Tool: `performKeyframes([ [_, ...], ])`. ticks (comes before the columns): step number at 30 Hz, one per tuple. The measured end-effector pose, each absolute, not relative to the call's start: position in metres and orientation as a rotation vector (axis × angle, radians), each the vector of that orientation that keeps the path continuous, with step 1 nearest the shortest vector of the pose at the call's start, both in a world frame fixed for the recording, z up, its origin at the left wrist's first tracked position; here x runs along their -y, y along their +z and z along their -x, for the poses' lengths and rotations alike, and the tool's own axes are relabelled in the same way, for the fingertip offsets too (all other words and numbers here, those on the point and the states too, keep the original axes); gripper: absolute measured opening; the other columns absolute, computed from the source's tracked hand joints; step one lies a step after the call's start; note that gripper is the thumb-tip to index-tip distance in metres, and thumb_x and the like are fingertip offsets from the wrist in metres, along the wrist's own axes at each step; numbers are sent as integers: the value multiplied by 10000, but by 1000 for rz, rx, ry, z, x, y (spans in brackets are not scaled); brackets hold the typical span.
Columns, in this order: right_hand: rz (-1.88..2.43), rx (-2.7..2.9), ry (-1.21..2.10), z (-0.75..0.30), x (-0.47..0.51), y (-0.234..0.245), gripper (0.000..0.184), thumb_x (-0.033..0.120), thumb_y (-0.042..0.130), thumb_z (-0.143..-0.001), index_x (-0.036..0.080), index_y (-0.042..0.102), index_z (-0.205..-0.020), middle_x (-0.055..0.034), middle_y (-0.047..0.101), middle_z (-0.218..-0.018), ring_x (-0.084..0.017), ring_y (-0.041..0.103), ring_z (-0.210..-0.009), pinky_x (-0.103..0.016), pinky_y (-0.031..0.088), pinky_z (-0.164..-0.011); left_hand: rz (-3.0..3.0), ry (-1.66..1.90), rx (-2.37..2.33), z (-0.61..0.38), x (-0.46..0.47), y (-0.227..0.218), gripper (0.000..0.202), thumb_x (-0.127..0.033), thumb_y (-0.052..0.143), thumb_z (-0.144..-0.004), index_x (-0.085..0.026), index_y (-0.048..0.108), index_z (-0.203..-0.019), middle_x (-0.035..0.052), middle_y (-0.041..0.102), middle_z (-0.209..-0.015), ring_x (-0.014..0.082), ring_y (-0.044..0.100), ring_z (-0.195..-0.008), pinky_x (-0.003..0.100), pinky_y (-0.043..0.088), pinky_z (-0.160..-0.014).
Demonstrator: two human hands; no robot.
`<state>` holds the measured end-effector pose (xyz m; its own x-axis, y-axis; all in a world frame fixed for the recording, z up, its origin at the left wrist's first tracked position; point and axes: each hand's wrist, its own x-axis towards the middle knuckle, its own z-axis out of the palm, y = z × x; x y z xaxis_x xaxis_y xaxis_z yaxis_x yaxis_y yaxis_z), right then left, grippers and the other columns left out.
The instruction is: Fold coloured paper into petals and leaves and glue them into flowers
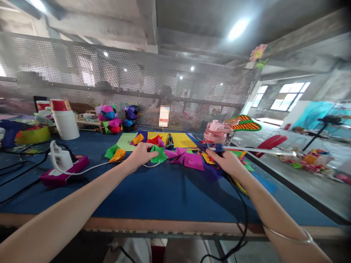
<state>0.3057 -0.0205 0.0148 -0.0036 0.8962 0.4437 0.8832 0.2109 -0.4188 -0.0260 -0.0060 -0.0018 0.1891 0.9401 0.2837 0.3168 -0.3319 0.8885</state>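
My left hand (141,156) pinches a green folded paper piece (159,155) between thumb and fingers, just above the blue table. On the right, my right hand (226,160) is closed on a dark blue glue gun (210,147), its black cord trailing toward the table's front edge; the grip is partly hidden by the hand. Between my hands lie purple folded paper (177,156) and a flat magenta sheet (194,161). Behind the left hand are red folded paper (155,140) and a small stapler (170,140). Orange and green folded paper (117,155) rests left of that hand.
A purple power strip (65,171) with a white charger stands at left, near stacked paper cups (65,122). Colourful paper balls (111,118) sit behind. A propped phone (164,116) stands before the perforated screen (181,87). A pink bottle (215,133) is beyond my right hand.
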Motion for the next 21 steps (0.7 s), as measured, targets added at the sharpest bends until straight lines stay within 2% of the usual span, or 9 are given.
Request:
performKeyframes([
  [2, 1746, 1871, 120, -307, 15, 7, 552, 637, 471, -830, 156, 719, -722, -66, 681, -645, -280, 672, -701, -291, 431, -585, -1789, 1138, -1180, 26, 5, -2, 124, -267, 630, -655, -143, 628, -657, -26, 581, -574, 114, 521, -531, 219, 367, -512],
  [7, 1843, 1904, 87, -301, 8, -5, 602, 679, 430, -815, 177, 591, -524, -67, 593, -542, -257, 634, -636, -277, 370, -538, -1782, 1122, -1162, 26, 5, -4, 131, -270, 628, -652, -139, 625, -657, -23, 578, -575, 111, 513, -526, 220, 367, -514],
  [15, 1913, 1990, 127, -293, 10, -4, 580, 692, 417, -829, 185, 600, -617, -66, 609, -584, -239, 626, -627, -274, 375, -550, -1818, 1117, -1165, 28, 3, -7, 118, -255, 608, -667, -139, 629, -675, -19, 571, -588, 102, 496, -536, 213, 359, -508],
  [18, 1919, 2112, -17, -295, 23, 4, 589, 692, 387, -847, 184, 592, -630, -88, 632, -633, -238, 613, -613, -290, 374, -549, -1822, 1127, -1182, 28, 3, -6, 111, -250, 604, -661, -146, 593, -627, -33, 535, -552, 95, 474, -514, 212, 335, -495],
  [21, 1815, 2206, -174, -301, 62, 11, 477, 604, 453, -856, 190, 630, -701, -111, 673, -773, -257, 639, -726, -312, 422, -616, -1809, 1134, -1195, 28, 5, -3, 114, -254, 609, -655, -147, 586, -624, -36, 530, -549, 95, 474, -506, 217, 337, -499],
])
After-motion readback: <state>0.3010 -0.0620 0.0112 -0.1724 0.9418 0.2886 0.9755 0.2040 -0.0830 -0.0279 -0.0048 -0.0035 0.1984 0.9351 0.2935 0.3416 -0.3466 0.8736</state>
